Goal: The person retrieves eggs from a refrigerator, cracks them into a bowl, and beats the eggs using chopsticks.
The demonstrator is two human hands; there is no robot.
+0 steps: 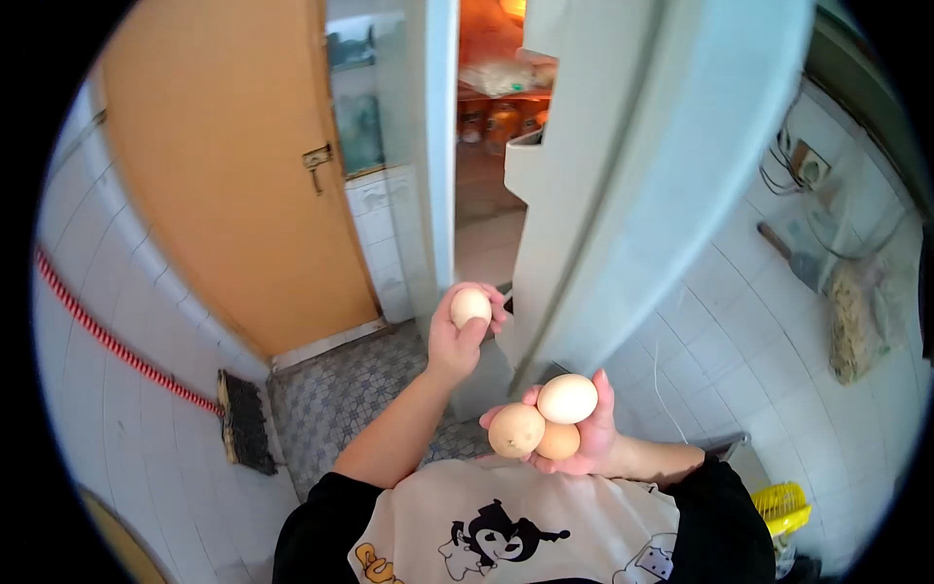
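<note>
My left hand (pixel 455 341) is wrapped round one pale egg (pixel 471 307), thumb across its front, near the gap of the half-open fridge. Lower and to the right, my right hand (pixel 601 438) is cupped palm up and holds three eggs in a cluster: a pale one (pixel 567 399) on top, a brown one (pixel 517 430) at the left and another brown one (pixel 558 442) partly hidden beneath them. The fridge door (pixel 671 165) stands ajar in front of me, with lit shelves (pixel 501 97) and jars seen through the opening.
An orange door (pixel 224 146) with a latch is at the left. A black brush (pixel 247 423) with a red-striped handle leans on the tiled wall. Bags (pixel 856 311) hang at the right below a socket, and a yellow basket (pixel 781 508) sits at the lower right.
</note>
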